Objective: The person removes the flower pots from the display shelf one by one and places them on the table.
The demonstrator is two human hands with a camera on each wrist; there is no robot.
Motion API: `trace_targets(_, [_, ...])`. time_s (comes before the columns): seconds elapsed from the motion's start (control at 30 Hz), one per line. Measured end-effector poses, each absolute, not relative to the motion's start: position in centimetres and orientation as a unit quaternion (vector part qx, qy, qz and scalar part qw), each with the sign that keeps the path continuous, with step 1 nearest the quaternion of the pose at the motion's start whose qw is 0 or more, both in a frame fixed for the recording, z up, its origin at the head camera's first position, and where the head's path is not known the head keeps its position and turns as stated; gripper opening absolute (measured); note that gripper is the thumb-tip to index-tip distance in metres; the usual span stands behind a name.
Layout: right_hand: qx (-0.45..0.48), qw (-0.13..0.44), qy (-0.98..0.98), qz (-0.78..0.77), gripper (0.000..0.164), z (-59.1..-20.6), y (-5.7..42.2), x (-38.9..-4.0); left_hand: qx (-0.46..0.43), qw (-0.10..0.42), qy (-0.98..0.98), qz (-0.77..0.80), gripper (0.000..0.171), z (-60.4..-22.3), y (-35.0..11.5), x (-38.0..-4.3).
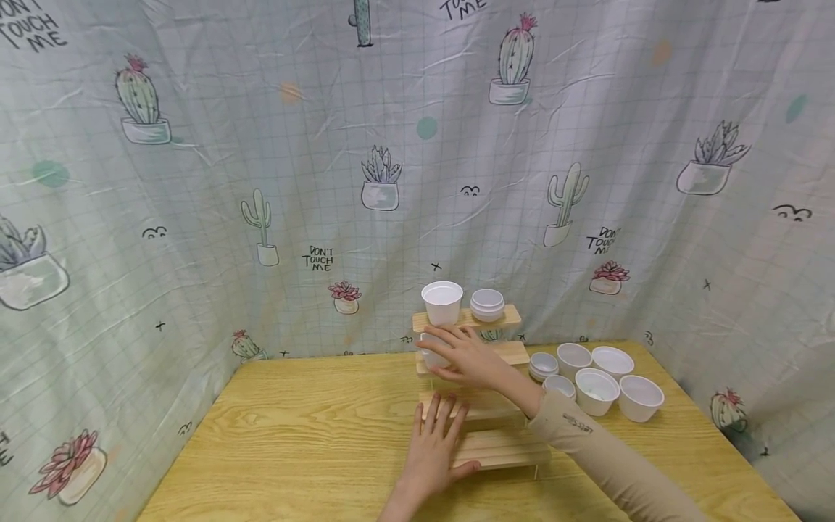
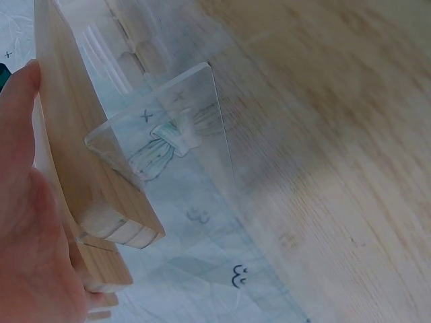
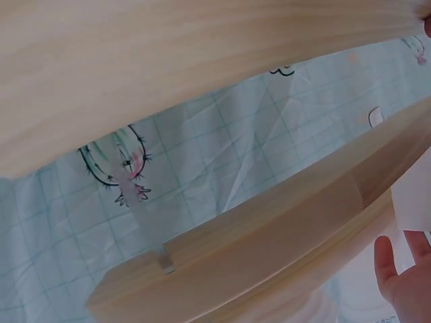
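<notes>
A stepped wooden stand (image 1: 499, 449) with clear supports rises on the table. My right hand (image 1: 472, 359) reaches across its second-highest step and holds a white plastic cup (image 1: 433, 351) at the left end, fingers partly covering it. In the right wrist view, fingers of a hand (image 3: 411, 289) touch a white cup (image 3: 412, 192). My left hand (image 1: 430, 457) rests on the lower steps with fingers spread. On the top step stand a taller white cup (image 1: 443, 304) and a shorter ringed cup (image 1: 487, 306). The left wrist view shows my left hand (image 2: 27, 195) beside the step ends.
Several white plastic cups, among them a front one (image 1: 596, 391) and a small ringed one (image 1: 543, 367), stand on the wood-grain table (image 1: 293, 435) right of the stand. A cactus-print curtain (image 1: 313, 145) hangs behind and at both sides. A clear support panel (image 2: 195, 128) juts from the stand.
</notes>
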State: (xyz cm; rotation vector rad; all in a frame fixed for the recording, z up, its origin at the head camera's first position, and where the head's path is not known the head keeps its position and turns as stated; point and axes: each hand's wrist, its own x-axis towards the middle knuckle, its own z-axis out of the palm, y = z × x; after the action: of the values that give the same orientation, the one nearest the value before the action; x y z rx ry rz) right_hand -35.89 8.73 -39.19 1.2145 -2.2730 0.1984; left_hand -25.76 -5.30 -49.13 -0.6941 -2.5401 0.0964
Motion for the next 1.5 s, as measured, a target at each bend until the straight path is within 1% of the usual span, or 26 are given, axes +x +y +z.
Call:
trace_targets(0.27, [0.451,0.315,-0.832,0.067,0.046,-39.4,10.0,-35.8,-0.253,0.247,-0.935,0.031,0.086,-49.2,-5.2,-25.8])
trace_targets(0.57, [0.445,0.328,-0.827,0.1,0.047,-39.7,12.2,-34.9,-0.249,0.258,-0.933,0.032,0.086,-49.4,-5.2,-25.8])
trace_targets(0.83, [0.428,0.365,-0.82,0.106,0.049,-40.6,14.5,-33.7,-0.249,0.256,-0.934,0.034,0.087,-49.5,-5.2,-25.7])
trace_targets(1.03, [0.433,0.366,-0.813,0.13,0.051,-41.0,16.3,-32.1,-0.246,0.247,-0.937,0.03,0.088,-49.4,-5.1,-25.8])
trace_targets(1.33, [0.427,0.366,-0.819,0.11,0.049,-42.1,19.1,-29.8,-0.245,0.243,-0.938,0.027,0.088,-49.4,-5.2,-25.7])
trace_targets(1.5, [0.419,0.36,-0.824,0.128,0.05,-42.8,20.3,-28.9,-0.245,0.235,-0.94,0.023,0.087,-49.1,-5.1,-25.6])
